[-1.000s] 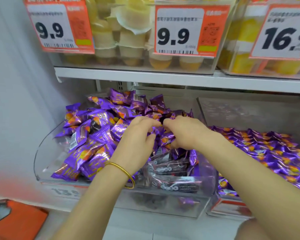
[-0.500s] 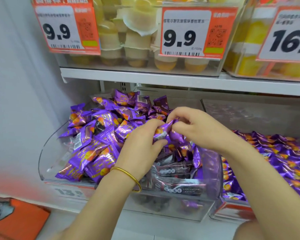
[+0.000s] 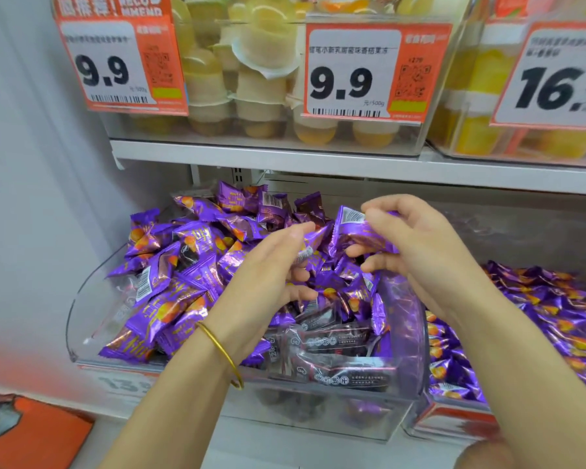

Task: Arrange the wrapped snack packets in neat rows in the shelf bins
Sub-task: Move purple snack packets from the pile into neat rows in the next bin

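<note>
A clear plastic bin (image 3: 82, 299) on the lower shelf is heaped with purple wrapped snack packets (image 3: 183, 252). My right hand (image 3: 416, 245) pinches one purple packet (image 3: 356, 231) and holds it lifted above the heap. Just to its left, my left hand (image 3: 271, 265), with a gold bangle at the wrist, hovers over the pile with loosely curled fingers, its fingertips touching packets below. Dark wrapped bars (image 3: 339, 340) lie at the front of the same bin.
A second bin (image 3: 454, 414) to the right holds more purple packets (image 3: 538, 309). The shelf above (image 3: 318, 160) carries clear bins of jelly cups with orange price tags (image 3: 369, 72). A white wall stands at the left. An orange box (image 3: 31, 434) sits at the lower left.
My right hand has risen from the heap with a single purple packet. My left hand has let go, opened and drawn slightly left. The camera has moved closer.
</note>
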`<state>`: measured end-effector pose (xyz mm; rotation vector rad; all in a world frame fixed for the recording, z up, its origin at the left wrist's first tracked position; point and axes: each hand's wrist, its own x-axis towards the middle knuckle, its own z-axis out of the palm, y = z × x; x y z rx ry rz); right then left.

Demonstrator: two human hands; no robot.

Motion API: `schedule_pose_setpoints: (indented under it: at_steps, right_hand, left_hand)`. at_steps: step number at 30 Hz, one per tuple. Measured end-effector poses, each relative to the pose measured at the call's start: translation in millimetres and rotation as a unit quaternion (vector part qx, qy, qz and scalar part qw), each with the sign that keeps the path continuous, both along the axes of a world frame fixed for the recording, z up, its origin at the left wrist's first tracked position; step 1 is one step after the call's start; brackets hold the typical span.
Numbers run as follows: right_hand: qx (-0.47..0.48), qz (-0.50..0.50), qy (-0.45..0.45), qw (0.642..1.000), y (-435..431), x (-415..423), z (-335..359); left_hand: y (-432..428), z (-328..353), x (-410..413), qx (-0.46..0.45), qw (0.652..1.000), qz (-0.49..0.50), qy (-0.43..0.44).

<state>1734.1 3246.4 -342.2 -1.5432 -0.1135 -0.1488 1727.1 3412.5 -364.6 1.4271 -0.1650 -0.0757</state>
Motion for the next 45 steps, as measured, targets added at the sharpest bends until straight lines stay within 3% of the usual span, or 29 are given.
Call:
schedule_pose_setpoints:
  at_steps: [7,11,14,18,23,25,29,31,32,34,38,40,45]
  right_hand:
    - [-0.079,-0.056,-0.103,0.990,1.9,-3.1,-3.5]
    - [-0.068,0.004,-0.161,0.985,5.5,-6.4,-1.1]
    - [-0.098,0.054,-0.172,0.979,9.2,-8.0,-2.9]
    - [-0.143,0.080,-0.179,0.970,8.2,-8.9,-4.6]
    - [-0.145,0.127,-0.160,0.968,3.2,-8.6,-4.4]
    - [-0.162,0.153,-0.156,0.962,6.5,-10.9,-2.8]
    - [-0.174,0.172,-0.149,0.958,8.5,-10.5,-1.8]
    - [-0.172,0.132,-0.143,0.966,-0.6,-10.1,2.4]
    - [-0.215,0.082,-0.151,0.961,-7.8,-9.9,5.3]
    - [-0.381,-0.018,-0.172,0.908,-19.9,-9.4,10.4]
    - [-0.681,0.001,-0.141,0.719,-12.7,-6.9,8.6]
    - [-0.744,0.025,-0.101,0.660,-2.5,-2.9,2.8]
    - [-0.812,0.061,-0.059,0.578,7.0,13.3,-5.9]
  left_hand:
    - [3.4,-7.9,3.6,0.109,0.990,0.063,-0.059]
    - [1.9,-10.5,4.3,0.161,0.982,0.053,-0.079]
    - [0.3,-9.2,3.3,0.112,0.991,0.020,-0.070]
    - [-1.1,-5.8,-0.4,-0.034,0.999,-0.018,0.001]
    - [8.8,4.9,-1.9,-0.189,0.971,-0.115,0.093]
    - [8.9,6.7,-3.8,-0.191,0.969,-0.130,0.087]
    - [1.1,3.4,-5.0,-0.128,0.987,-0.070,0.059]
    - [2.0,0.9,-2.0,-0.123,0.991,-0.027,0.043]
    - [3.8,-0.9,0.1,-0.104,0.994,0.001,0.031]
    - [6.3,-4.8,3.7,-0.061,0.997,0.043,0.012]
    - [5.0,-9.1,7.2,-0.024,0.998,0.062,-0.005]
    - [3.9,-10.0,8.8,-0.020,0.998,0.064,-0.009]
    - [1.1,-10.5,9.8,-0.014,0.999,0.045,-0.009]
